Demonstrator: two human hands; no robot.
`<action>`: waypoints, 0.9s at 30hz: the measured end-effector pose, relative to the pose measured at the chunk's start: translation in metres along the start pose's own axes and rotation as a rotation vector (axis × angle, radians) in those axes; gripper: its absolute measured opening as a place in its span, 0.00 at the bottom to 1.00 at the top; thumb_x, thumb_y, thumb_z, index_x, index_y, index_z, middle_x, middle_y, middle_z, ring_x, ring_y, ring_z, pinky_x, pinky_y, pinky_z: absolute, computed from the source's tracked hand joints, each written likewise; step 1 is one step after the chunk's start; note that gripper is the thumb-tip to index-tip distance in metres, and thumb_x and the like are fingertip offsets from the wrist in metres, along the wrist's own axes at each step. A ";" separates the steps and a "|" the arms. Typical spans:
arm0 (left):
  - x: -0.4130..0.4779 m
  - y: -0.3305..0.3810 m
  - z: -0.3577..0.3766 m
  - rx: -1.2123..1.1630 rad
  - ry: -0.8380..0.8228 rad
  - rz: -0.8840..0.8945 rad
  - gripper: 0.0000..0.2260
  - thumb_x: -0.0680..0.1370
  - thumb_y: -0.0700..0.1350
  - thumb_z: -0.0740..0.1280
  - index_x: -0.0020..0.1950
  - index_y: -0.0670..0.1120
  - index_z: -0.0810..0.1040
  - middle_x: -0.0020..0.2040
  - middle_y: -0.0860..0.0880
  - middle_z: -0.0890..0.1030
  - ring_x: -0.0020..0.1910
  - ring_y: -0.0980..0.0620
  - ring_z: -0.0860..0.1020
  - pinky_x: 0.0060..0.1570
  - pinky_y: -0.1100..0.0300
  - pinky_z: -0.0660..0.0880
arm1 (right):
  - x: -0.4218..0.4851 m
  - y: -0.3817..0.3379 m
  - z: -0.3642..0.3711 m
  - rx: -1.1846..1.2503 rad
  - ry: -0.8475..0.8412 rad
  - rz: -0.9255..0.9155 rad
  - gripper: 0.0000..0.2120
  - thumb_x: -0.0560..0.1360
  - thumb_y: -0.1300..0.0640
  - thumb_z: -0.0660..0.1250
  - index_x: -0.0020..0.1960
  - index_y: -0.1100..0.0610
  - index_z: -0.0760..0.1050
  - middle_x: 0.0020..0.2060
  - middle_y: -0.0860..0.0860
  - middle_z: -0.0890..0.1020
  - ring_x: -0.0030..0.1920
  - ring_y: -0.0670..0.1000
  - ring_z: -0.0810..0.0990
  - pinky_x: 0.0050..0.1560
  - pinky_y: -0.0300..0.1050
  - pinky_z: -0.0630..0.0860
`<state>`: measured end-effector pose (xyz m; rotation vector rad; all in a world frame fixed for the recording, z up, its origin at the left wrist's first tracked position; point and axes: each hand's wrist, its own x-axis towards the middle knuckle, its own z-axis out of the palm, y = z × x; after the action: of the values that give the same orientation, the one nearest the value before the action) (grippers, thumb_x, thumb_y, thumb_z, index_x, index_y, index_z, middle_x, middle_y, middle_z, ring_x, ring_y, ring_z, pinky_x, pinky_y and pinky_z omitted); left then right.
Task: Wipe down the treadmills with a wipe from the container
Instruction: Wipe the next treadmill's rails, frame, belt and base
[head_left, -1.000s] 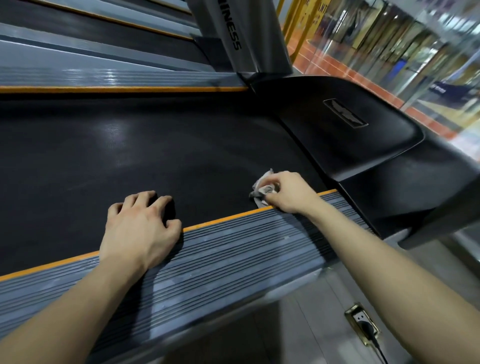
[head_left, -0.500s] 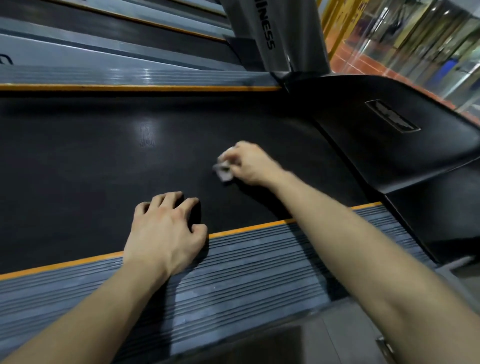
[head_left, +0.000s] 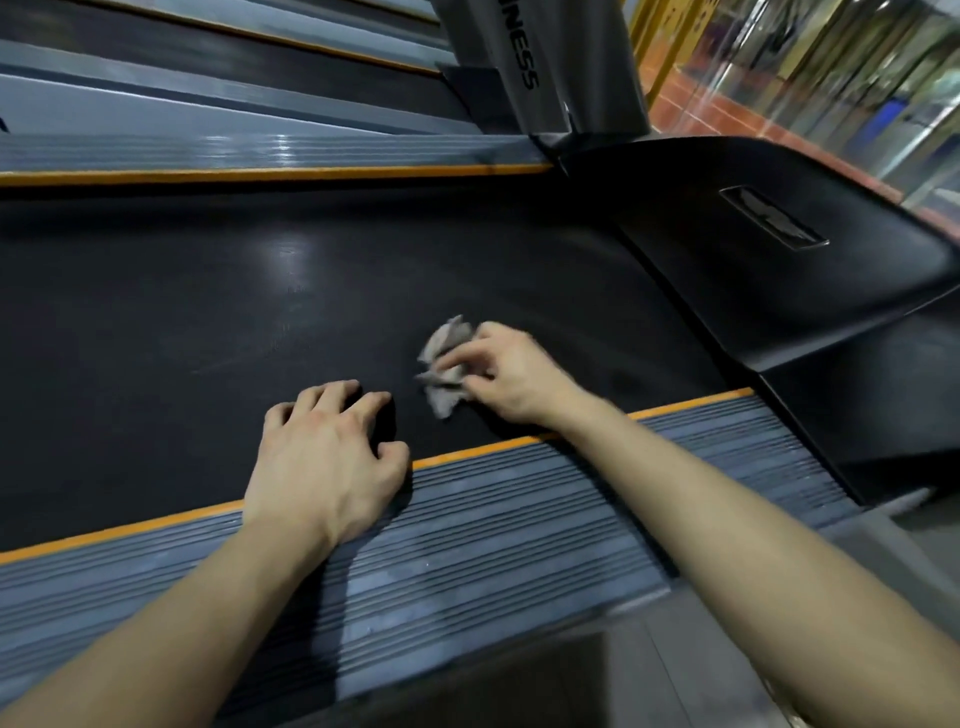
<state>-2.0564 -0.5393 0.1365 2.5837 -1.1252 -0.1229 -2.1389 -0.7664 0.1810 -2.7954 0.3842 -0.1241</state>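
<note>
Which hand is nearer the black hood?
Right. The right hand, gripping the wipe on the belt, lies closer to the hood; the left hand rests farther off, straddling the belt edge and side rail.

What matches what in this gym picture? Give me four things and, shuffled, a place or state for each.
Things:
1. wipe
2. left hand
3. right hand
4. hood

Places or states:
A. glossy black, at the end of the belt
B. crumpled, grey, lying on the belt
C. rests across the orange stripe, holding nothing
D. pinches the wipe

Pairs: 1-B, 2-C, 3-D, 4-A.
</note>
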 end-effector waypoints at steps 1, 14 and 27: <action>0.001 0.000 0.000 -0.004 -0.002 0.002 0.31 0.77 0.62 0.52 0.78 0.57 0.74 0.80 0.51 0.71 0.79 0.48 0.65 0.77 0.45 0.61 | -0.013 0.021 -0.015 -0.066 0.060 0.079 0.13 0.75 0.59 0.72 0.57 0.48 0.88 0.45 0.54 0.81 0.46 0.53 0.80 0.46 0.40 0.69; 0.000 0.002 -0.001 -0.032 0.000 -0.005 0.29 0.76 0.62 0.54 0.75 0.57 0.76 0.77 0.49 0.74 0.75 0.45 0.69 0.74 0.42 0.63 | -0.050 -0.018 -0.015 -0.053 -0.049 0.295 0.05 0.75 0.55 0.75 0.50 0.50 0.87 0.53 0.47 0.88 0.60 0.48 0.83 0.65 0.36 0.67; 0.001 0.003 0.001 -0.028 0.012 -0.005 0.27 0.78 0.61 0.56 0.75 0.57 0.76 0.76 0.49 0.74 0.74 0.45 0.70 0.73 0.42 0.65 | -0.058 0.027 -0.037 -0.201 0.170 0.631 0.06 0.74 0.55 0.72 0.50 0.53 0.82 0.48 0.58 0.85 0.53 0.62 0.84 0.48 0.48 0.78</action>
<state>-2.0575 -0.5422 0.1366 2.5590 -1.1052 -0.1230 -2.2065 -0.7859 0.2054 -2.7066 1.3554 -0.1822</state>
